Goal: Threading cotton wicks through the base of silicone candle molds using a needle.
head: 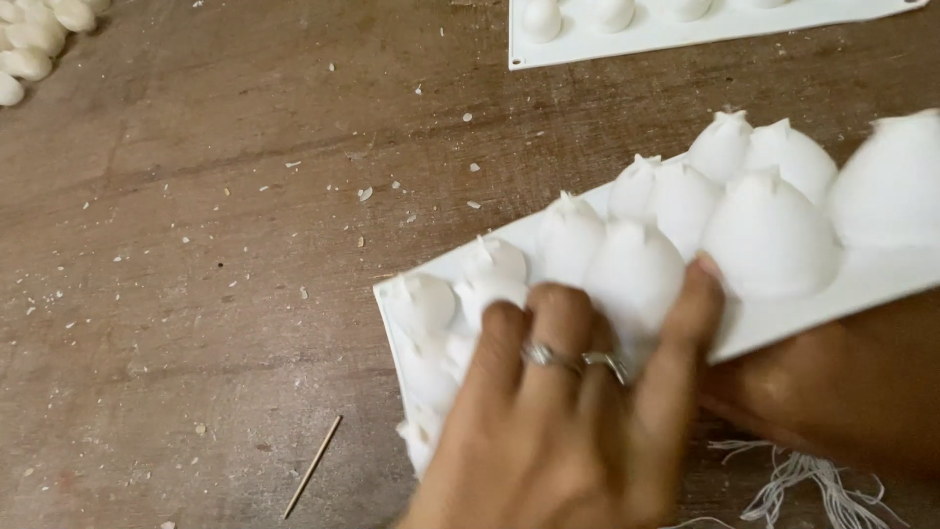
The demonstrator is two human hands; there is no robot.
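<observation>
White silicone mould tilted over desk; left hand fingers spread pressing its domes, right hand grips edge underneath.

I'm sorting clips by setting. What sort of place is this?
Probably a small handcraft workshop, perhaps for moulded candles or soap. The hands press a white flexible mould with pointed domes, a second mould lies beyond, white cast pieces are heaped nearby, and loose white strings lie on the flake-strewn wooden table.

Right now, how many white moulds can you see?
2: one mould tilted up at centre-right, held by both hands; a second mould flat on the table at the top edge, partly cut off.
</observation>
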